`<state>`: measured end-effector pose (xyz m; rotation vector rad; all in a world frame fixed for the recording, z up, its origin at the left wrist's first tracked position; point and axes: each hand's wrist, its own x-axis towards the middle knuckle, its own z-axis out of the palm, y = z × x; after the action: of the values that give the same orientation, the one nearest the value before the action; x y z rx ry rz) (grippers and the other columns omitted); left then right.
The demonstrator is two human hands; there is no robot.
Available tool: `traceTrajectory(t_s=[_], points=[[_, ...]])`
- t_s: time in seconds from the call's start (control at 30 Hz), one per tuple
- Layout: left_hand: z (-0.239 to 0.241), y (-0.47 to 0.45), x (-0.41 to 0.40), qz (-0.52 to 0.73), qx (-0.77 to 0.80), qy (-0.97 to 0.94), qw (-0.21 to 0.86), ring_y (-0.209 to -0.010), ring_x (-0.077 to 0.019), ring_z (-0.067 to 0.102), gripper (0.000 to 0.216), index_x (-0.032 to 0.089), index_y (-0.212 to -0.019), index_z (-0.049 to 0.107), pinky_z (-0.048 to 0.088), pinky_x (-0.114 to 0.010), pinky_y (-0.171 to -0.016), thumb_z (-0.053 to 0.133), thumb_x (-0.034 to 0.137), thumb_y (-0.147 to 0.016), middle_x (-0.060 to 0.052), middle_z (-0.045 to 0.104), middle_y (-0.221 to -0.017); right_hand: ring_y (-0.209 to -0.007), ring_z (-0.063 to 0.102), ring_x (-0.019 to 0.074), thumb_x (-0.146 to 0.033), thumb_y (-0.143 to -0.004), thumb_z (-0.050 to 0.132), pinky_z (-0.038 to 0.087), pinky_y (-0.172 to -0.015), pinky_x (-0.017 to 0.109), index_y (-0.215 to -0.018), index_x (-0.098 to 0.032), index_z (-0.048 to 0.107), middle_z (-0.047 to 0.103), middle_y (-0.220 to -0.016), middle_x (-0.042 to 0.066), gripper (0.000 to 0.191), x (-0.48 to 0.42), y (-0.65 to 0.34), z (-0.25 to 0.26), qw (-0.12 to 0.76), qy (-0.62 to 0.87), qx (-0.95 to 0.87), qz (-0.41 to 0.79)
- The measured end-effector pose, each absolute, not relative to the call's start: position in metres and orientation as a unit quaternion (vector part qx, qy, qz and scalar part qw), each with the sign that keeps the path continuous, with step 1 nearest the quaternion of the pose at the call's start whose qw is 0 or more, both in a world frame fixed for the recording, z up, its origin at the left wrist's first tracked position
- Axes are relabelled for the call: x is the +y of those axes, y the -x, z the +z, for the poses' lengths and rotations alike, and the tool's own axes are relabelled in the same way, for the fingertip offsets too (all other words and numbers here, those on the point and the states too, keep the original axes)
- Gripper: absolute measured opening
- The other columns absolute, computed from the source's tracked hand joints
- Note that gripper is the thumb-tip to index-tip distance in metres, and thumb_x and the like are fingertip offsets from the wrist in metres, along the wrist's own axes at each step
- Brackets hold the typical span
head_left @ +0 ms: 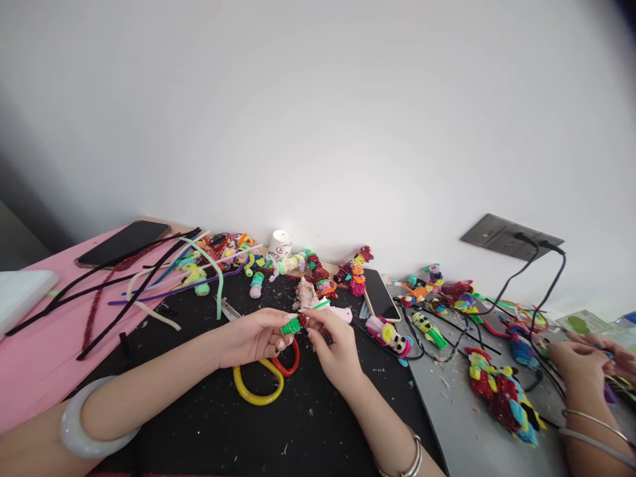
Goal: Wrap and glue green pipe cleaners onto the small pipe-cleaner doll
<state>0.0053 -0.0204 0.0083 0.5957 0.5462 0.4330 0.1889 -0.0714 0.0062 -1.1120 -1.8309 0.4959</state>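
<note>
My left hand (253,338) and my right hand (335,344) meet above the black mat (199,411). Between their pinched fingertips is a small pipe-cleaner piece (294,324), a green coil with a dark red tip and a thin green stem pointing right. Both hands are closed on it. Yellow-and-red handled scissors (263,381) lie on the mat just under my left hand. A pale bangle (82,424) circles my left wrist, and a silver bracelet (415,460) my right.
Loose pipe cleaners (134,285) fan across the pink sheet (34,358) at left beside a black phone (124,242). Finished pipe-cleaner figures (318,275) line the wall by a white cup (281,244). Another phone (380,295) and cables (536,285) lie right. Another person's hands (586,364) work at far right.
</note>
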Motion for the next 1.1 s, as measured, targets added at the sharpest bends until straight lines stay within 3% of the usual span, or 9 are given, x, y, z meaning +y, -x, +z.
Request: traceTrajectory(t_s=[0.6,1.1], points=[[0.0103,-0.0057,-0.0217,0.214,0.271,-0.28,0.896,-0.045,-0.0059,0.058,0.011,0.011,-0.077,0.067,0.048,-0.013,-0.046,0.06,0.018,-0.083,-0.002,0.064,-0.057,-0.069,0.057,0.015,-0.012,-0.084,0.053,0.046,-0.06,0.025,-0.104,-0.021,0.064,0.064,-0.081,0.003,0.024,-0.071,-0.1893,0.0062,0.462,0.433,-0.75,0.19],[0.013,-0.0094,-0.0239,0.268,0.282,-0.351,0.851,-0.051,-0.0059,0.058,0.011,0.013,-0.079,0.062,0.048,-0.014,-0.051,0.065,0.024,-0.081,-0.002,0.065,-0.063,-0.064,0.052,0.0129,-0.012,-0.083,0.052,0.045,-0.058,0.024,-0.108,-0.021,0.061,0.061,-0.082,0.003,0.028,-0.0711,-0.1891,0.0036,0.462,0.445,-0.731,0.231]])
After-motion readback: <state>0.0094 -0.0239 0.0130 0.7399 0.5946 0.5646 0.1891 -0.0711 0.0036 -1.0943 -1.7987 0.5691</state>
